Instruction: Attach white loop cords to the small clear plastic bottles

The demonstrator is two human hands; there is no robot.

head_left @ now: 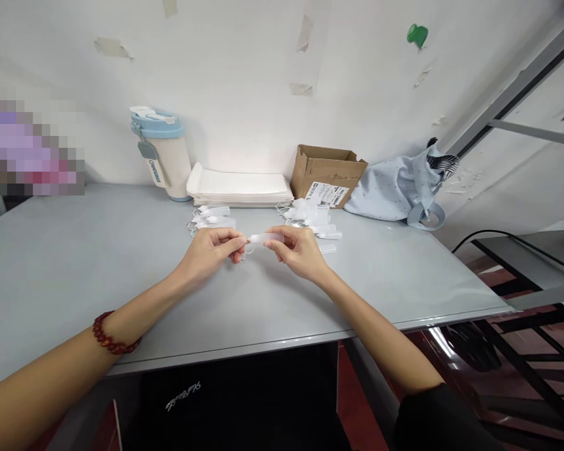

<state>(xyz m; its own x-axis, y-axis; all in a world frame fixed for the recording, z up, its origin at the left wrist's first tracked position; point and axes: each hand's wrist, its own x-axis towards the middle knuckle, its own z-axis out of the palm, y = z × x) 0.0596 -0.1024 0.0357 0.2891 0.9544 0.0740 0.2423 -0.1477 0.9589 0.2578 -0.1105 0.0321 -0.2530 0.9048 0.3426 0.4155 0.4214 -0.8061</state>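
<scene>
My right hand (pixel 301 250) holds the frosted body of a small plastic squeeze bottle (pixel 263 238) between thumb and fingers, its narrow white tip pointing left. My left hand (pixel 216 247) is closed in a pinch at that tip, and a thin white loop hangs below its fingertips. What exactly the left fingers grip is too small to make out. Similar little bottles with thin strings lie in a pile (pixel 216 216) beyond my left hand. A second, larger pile (pixel 313 216) is just behind my right hand.
Along the wall stand a cream tumbler (pixel 169 163) with a blue lid, a stack of white trays or sheets (pixel 242 186), an opened cardboard box (pixel 326 172) and a light blue cloth bag (pixel 390 188). The grey table (pixel 272 313) ends in front of my body. Metal framing (pixel 521 125) rises at right.
</scene>
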